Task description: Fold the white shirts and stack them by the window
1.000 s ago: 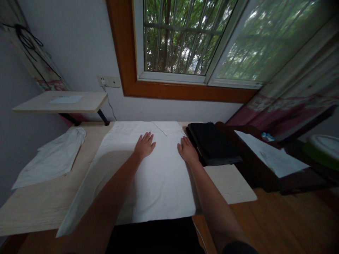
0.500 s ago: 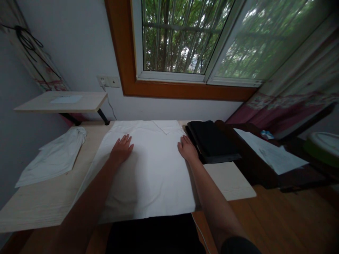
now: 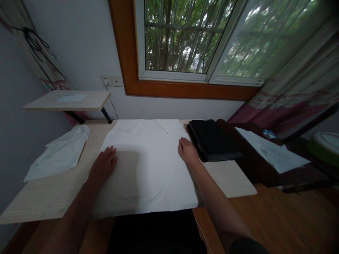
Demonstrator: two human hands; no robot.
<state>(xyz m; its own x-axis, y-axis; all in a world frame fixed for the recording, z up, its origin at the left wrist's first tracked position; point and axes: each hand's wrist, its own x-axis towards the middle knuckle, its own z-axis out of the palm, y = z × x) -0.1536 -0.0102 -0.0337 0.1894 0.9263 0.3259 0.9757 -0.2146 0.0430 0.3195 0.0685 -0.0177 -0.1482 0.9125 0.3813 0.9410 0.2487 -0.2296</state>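
Note:
A white cloth (image 3: 156, 169) lies spread over the desk, with fold lines and a pointed flap at its far edge; I cannot tell what kind of item it is. My left hand (image 3: 103, 163) rests palm down on its left side, fingers stretched out. On the opposite side, my right hand (image 3: 188, 151) lies on the right edge of the cloth, its fingers close together and slightly bent. Neither hand visibly lifts the fabric. Some creases run across the near part of the cloth.
Another white cloth (image 3: 59, 153) lies at the left of the pale wooden desk (image 3: 45, 201), below a small raised shelf (image 3: 90, 100). A black folder-like stack (image 3: 214, 141) lies close by my right hand. Papers (image 3: 270, 150) rest on dark furniture further right.
My left hand has slid left and toward me across the cloth. My right hand stays at the right edge, slightly nearer to me, its fingers a little more bent.

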